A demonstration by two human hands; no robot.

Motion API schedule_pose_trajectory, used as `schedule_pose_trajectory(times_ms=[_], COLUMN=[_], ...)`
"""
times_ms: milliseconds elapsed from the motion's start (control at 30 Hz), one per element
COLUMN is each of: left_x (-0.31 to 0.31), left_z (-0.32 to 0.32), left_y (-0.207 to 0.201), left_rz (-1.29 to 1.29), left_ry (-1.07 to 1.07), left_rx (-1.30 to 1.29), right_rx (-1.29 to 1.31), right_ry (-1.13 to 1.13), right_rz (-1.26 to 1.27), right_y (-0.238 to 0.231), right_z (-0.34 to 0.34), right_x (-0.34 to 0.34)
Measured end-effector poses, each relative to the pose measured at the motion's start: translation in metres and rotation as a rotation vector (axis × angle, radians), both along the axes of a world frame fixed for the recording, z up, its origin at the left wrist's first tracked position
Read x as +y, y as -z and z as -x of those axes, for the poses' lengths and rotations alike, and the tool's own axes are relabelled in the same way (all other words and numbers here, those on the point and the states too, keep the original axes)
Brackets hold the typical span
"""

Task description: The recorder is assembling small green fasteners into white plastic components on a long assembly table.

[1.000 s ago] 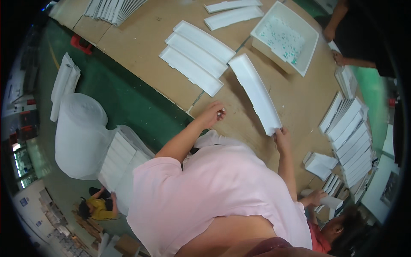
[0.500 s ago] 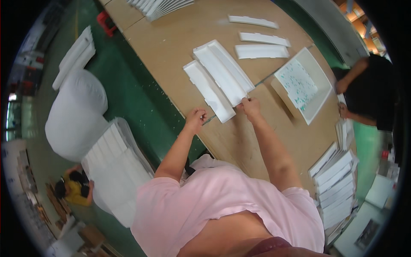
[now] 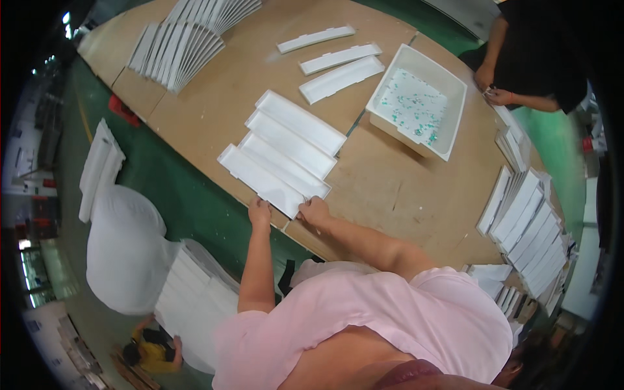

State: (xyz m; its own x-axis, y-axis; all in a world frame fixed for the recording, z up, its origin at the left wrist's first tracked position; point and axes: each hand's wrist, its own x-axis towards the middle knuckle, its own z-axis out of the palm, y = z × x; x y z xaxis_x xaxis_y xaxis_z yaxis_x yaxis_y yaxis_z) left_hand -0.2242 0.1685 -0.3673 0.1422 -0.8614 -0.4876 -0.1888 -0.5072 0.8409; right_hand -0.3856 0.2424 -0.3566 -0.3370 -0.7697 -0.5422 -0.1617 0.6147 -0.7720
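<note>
While both hands sit at the near edge of the wooden table (image 3: 403, 195), I read the head view, the only one I've got. Left hand (image 3: 259, 212) rests on the near end of the closest white foam tray (image 3: 260, 180), fingers curled over its rim; can't tell how tight the hold is. Right hand (image 3: 314, 210) is just beside it, fingertips pinching the tray's near corner, w/ thumb side hidden so I can't tell if it's fully closed. That tray is the nearest of four long trays lying side by side, touching, running away from the hands & up-left; the other three trays (image 3: 292, 136) lie just beyond the grip. Further out from the hands, three narrow foam strips (image 3: 331, 62) lie apart from each other. Beyond & right of the right hand sits a white bin (image 3: 448, 97) w/ small green bits inside. Another person's hand (image 3: 499, 97) is past the bin. Stacked foam pieces (image 3: 520, 221) are fanned out well right of my right hand.
</note>
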Motion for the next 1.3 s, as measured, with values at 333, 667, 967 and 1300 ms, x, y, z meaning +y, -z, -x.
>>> schedule_pose_trajectory(times_ms=[333,667,967,1300], left_x=[-0.021,-0.049,-0.142,-0.207], left_z=[-0.004,0.007,0.06,0.016], left_y=[0.057,0.07,0.041,0.049], left_rz=[0.182,0.221,0.07,-0.243], left_ry=[0.198,0.217,0.348,0.406], left_rx=[-0.306,-0.394,-0.17,0.095], right_rx=[0.23,-0.199,-0.141,-0.53], right_ry=[-0.05,0.209,0.289,0.248], right_rz=[0.077,-0.025,-0.049,0.049], right_y=[-0.063,-0.028,0.015,0.0], right_z=[0.039,0.054,0.06,0.134], right_x=[0.007,-0.014,-0.087,-0.06])
